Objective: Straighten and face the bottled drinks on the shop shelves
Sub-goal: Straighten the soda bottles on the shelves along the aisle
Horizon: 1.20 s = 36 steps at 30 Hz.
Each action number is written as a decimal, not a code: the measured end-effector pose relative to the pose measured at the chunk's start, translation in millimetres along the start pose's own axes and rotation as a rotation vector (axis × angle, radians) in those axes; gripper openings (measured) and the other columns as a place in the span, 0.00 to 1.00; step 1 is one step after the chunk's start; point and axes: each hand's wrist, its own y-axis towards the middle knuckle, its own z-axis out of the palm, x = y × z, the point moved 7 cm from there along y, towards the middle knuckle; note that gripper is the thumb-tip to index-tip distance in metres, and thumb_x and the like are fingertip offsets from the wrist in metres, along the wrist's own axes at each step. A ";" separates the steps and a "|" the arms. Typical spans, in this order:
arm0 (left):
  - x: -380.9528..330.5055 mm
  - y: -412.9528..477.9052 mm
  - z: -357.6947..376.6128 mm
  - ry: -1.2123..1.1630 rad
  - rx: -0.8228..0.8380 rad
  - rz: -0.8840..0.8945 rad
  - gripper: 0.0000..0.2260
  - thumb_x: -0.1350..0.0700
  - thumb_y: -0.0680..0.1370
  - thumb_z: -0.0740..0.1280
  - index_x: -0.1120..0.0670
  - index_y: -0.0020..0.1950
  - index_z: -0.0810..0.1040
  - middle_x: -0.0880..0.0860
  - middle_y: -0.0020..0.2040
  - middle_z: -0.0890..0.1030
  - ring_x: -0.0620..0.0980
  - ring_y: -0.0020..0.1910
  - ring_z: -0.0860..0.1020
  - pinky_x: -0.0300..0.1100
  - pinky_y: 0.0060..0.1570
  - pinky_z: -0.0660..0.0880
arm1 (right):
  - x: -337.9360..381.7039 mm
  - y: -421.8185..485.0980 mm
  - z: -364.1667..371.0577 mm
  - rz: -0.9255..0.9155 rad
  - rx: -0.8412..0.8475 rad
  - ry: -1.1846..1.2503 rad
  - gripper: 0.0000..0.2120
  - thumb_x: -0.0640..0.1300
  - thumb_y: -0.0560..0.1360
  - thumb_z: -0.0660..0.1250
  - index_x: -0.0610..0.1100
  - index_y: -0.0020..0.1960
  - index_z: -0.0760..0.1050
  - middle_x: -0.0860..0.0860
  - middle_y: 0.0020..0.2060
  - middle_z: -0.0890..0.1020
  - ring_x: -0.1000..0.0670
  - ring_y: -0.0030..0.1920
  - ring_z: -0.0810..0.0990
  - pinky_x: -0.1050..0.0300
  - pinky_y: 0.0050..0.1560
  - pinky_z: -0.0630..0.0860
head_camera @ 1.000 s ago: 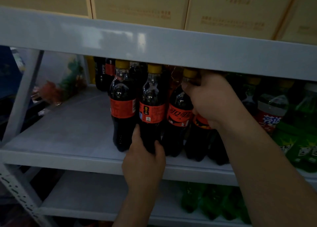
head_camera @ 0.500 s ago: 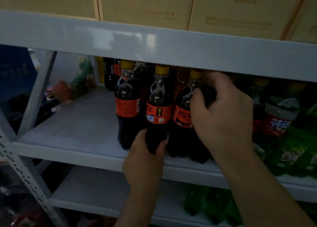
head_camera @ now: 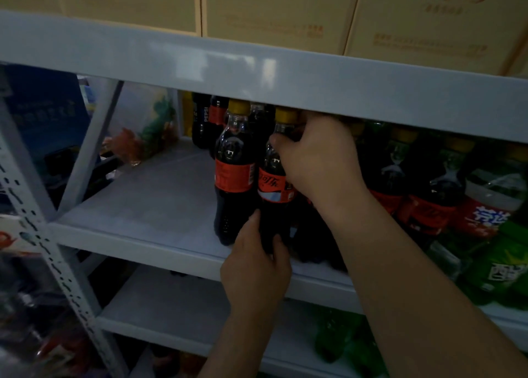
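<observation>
Cola bottle [head_camera: 273,187] gripped at base by left hand [head_camera: 255,266], at shoulder by right hand [head_camera: 317,160]; stood at shelf [head_camera: 137,206] front, touching matching bottle [head_camera: 233,174].

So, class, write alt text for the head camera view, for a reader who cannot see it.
Two hands hold one yellow-capped cola bottle at the front of a grey shelf: the left hand grips its base, the right hand its neck. A second cola bottle stands just left of it, green bottles to the right, and pale cartons above.
</observation>
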 end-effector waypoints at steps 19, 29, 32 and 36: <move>53.2 77.5 -25.4 -0.250 0.097 -0.088 0.32 0.44 0.64 0.77 0.43 0.64 0.70 0.33 0.47 0.74 0.29 0.45 0.74 0.27 0.42 0.68 | -20.6 -3.6 10.0 0.198 0.063 0.261 0.05 0.43 0.69 0.62 0.46 0.43 0.76 0.48 0.27 0.80 0.53 0.22 0.78 0.64 0.22 0.68; 69.7 89.7 -16.7 -0.579 0.671 -0.026 0.19 0.55 0.76 0.68 0.41 0.65 0.71 0.40 0.61 0.79 0.40 0.62 0.75 0.33 0.57 0.73 | -14.5 -3.7 13.4 0.118 0.072 0.159 0.08 0.48 0.74 0.66 0.46 0.50 0.78 0.49 0.45 0.83 0.44 0.36 0.80 0.50 0.42 0.79; 63.0 85.2 -11.9 -0.606 0.753 -0.081 0.22 0.48 0.73 0.70 0.35 0.64 0.68 0.36 0.62 0.76 0.38 0.63 0.73 0.31 0.54 0.72 | -15.3 -5.4 14.5 0.156 0.067 0.238 0.04 0.46 0.74 0.65 0.48 0.47 0.77 0.50 0.43 0.82 0.46 0.32 0.78 0.51 0.40 0.79; 58.0 89.8 -16.7 -0.263 0.514 0.010 0.33 0.33 0.57 0.74 0.33 0.59 0.67 0.38 0.58 0.72 0.36 0.54 0.75 0.30 0.48 0.71 | -16.4 -12.3 16.9 0.209 0.039 0.307 0.06 0.48 0.74 0.66 0.46 0.45 0.78 0.51 0.38 0.82 0.51 0.36 0.80 0.48 0.42 0.80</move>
